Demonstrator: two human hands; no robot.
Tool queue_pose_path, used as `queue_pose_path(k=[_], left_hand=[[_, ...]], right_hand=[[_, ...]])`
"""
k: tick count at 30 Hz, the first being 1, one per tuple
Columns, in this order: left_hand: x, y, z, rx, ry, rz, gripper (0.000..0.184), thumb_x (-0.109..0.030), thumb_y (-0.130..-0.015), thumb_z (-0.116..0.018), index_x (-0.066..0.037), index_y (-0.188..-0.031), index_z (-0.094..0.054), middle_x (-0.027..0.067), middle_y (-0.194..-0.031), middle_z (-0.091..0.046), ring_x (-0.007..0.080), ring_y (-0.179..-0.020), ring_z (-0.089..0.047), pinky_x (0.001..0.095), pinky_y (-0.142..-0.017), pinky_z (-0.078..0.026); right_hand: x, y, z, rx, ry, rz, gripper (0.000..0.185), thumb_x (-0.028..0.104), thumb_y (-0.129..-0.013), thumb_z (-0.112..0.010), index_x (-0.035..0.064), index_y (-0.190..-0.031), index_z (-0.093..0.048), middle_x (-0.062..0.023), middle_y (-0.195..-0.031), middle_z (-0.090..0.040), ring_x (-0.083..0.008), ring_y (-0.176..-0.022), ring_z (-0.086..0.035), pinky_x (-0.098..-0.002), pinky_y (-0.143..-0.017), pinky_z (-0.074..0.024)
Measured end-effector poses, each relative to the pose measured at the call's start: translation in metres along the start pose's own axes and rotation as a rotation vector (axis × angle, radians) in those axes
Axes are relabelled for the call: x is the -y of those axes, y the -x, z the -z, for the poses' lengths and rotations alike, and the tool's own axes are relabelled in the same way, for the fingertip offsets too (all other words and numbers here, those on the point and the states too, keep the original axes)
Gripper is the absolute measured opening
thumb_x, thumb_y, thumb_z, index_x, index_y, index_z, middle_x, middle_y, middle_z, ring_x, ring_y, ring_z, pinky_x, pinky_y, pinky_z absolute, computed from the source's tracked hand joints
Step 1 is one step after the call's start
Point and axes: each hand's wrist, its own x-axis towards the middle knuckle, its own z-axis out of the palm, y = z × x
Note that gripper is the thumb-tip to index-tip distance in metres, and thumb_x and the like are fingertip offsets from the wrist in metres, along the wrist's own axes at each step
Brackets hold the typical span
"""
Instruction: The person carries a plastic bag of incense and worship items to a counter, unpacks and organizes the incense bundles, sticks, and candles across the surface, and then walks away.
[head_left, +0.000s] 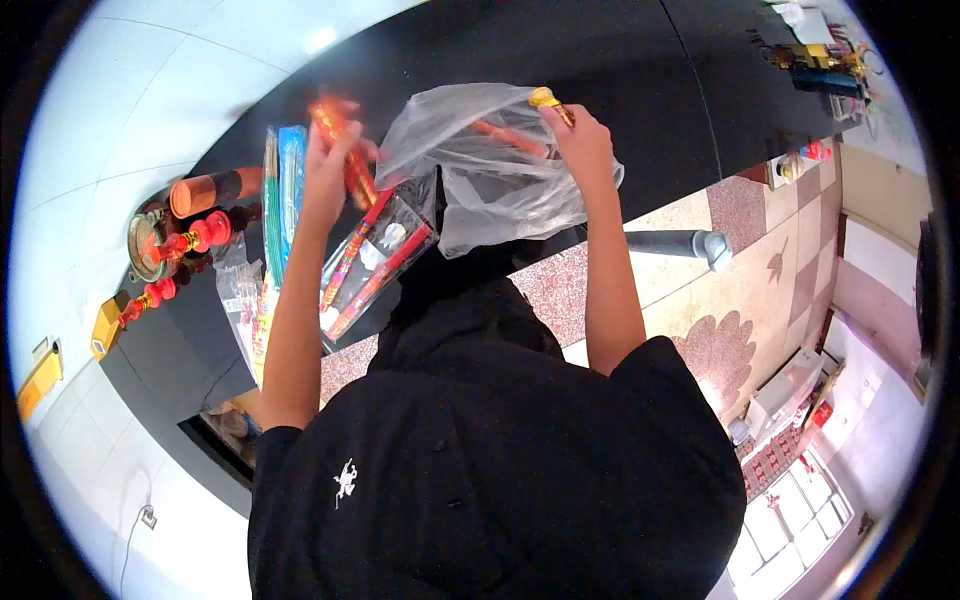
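My left hand (330, 165) is closed round a shiny orange-red, stick-shaped object (358, 178); motion smears both. In my right hand (583, 145) is a small yellow-and-gold piece with a round end (543, 98), pinched between the fingers. Between the two hands a clear plastic bag (470, 200) lies crumpled on the black tabletop, its right side under my right wrist. An orange-red stick (510, 138) shows through the film. Just below my left hand lies a clear packet (385, 255) with red patterned sticks.
Blue and green long packets (291, 185) lie left of my left forearm. Beyond them are an orange cylinder (195, 194), red candlestick-like stands (208, 233) and a yellow box (107, 325). A grey tube (665, 243) juts past the table edge. Assorted items (825, 75) sit at the far right.
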Motion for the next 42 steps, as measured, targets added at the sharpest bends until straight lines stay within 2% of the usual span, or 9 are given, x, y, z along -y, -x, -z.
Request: queue_pose_path(k=[3, 9, 14, 18, 21, 24, 28, 37, 42], left_hand=[[0.009, 0.005, -0.038, 0.082, 0.047, 0.209, 0.043, -0.024, -0.099, -0.06, -0.008, -0.134, -0.043, 0.0115, -0.109, -0.066, 0.0222, -0.077, -0.072, 0.028, -0.052, -0.054], [0.055, -0.015, -0.076, 0.059, -0.042, 0.369, 0.051, -0.025, -0.096, -0.063, -0.012, -0.14, -0.04, 0.009, -0.124, -0.058, 0.0235, -0.113, -0.064, 0.0319, -0.058, -0.057], [0.08, -0.036, -0.063, 0.037, 0.076, 0.426, 0.049, -0.025, -0.093, -0.065, -0.013, -0.137, -0.044, 0.0079, -0.124, -0.053, 0.0199, -0.114, -0.056, 0.0346, -0.061, -0.058], [0.083, -0.04, -0.064, 0.025, 0.044, 0.446, 0.051, -0.025, -0.091, -0.066, -0.014, -0.136, -0.045, 0.0069, -0.12, -0.053, 0.0187, -0.109, -0.053, 0.0351, -0.062, -0.058], [0.087, -0.044, -0.066, 0.008, -0.005, 0.437, 0.052, -0.025, -0.09, -0.066, -0.014, -0.136, -0.045, 0.007, -0.12, -0.052, 0.0194, -0.107, -0.053, 0.0359, -0.063, -0.058], [0.089, -0.046, -0.066, -0.033, 0.023, 0.425, 0.051, -0.024, -0.091, -0.065, -0.012, -0.136, -0.044, 0.0073, -0.119, -0.054, 0.0199, -0.106, -0.054, 0.0372, -0.064, -0.059], [0.082, -0.052, -0.064, -0.023, 0.039, 0.462, 0.051, -0.023, -0.091, -0.064, -0.011, -0.136, -0.043, 0.0075, -0.117, -0.057, 0.0188, -0.102, -0.056, 0.0373, -0.064, -0.06], [0.083, -0.051, -0.066, -0.072, 0.082, 0.48, 0.047, -0.022, -0.093, -0.061, -0.011, -0.135, -0.045, 0.0072, -0.117, -0.057, 0.0194, -0.104, -0.058, 0.037, -0.063, -0.06], [0.082, -0.056, -0.06, 0.017, 0.054, 0.466, 0.061, -0.025, -0.09, -0.068, -0.014, -0.141, -0.037, 0.0044, -0.123, -0.055, 0.0185, -0.109, -0.059, 0.0373, -0.068, -0.059]], right_hand=[[0.013, 0.004, 0.022, 0.017, -0.022, -0.084, 0.052, 0.051, -0.094, -0.06, 0.0023, -0.113, -0.065, -0.0168, -0.09, -0.072, -0.0332, -0.085, -0.07, -0.0407, -0.078, -0.0537], [0.006, -0.004, -0.008, 0.353, -0.193, 0.114, 0.055, 0.046, -0.091, -0.067, 0.0, -0.119, -0.057, -0.02, -0.099, -0.069, -0.0336, -0.091, -0.068, -0.0409, -0.083, -0.0514], [-0.017, -0.003, -0.08, 0.16, 0.168, 0.516, 0.047, 0.027, -0.08, -0.078, 0.001, -0.114, -0.058, -0.0194, -0.104, -0.065, -0.0377, -0.101, -0.063, -0.0463, -0.091, -0.05], [-0.022, -0.006, -0.083, 0.047, 0.339, 0.593, 0.042, 0.021, -0.08, -0.077, 0.0012, -0.112, -0.059, -0.0208, -0.107, -0.065, -0.04, -0.101, -0.064, -0.0484, -0.091, -0.0508], [-0.014, -0.008, -0.071, 0.316, 0.202, 0.354, 0.036, 0.018, -0.081, -0.074, 0.0003, -0.108, -0.06, -0.0224, -0.106, -0.066, -0.041, -0.099, -0.065, -0.0492, -0.088, -0.0522], [-0.018, -0.012, -0.061, 0.41, 0.03, 0.299, 0.037, 0.017, -0.076, -0.077, 0.0016, -0.104, -0.059, -0.0238, -0.092, -0.067, -0.0392, -0.088, -0.067, -0.0436, -0.08, -0.0527], [-0.033, -0.013, -0.057, 0.57, 0.01, 0.27, 0.041, 0.025, -0.075, -0.079, 0.0014, -0.1, -0.056, -0.0243, -0.095, -0.067, -0.0398, -0.09, -0.067, -0.043, -0.078, -0.052], [-0.028, 0.019, -0.074, 0.217, 0.104, 0.291, 0.047, 0.02, -0.075, -0.081, 0.004, -0.105, -0.05, -0.0222, -0.09, -0.067, -0.0427, -0.086, -0.065, -0.0465, -0.075, -0.053], [-0.03, 0.009, -0.046, 0.442, -0.369, 0.171, 0.052, 0.023, -0.076, -0.085, 0.0077, -0.106, -0.045, -0.0104, -0.093, -0.063, -0.0216, -0.083, -0.065, -0.0369, -0.073, -0.0531]])
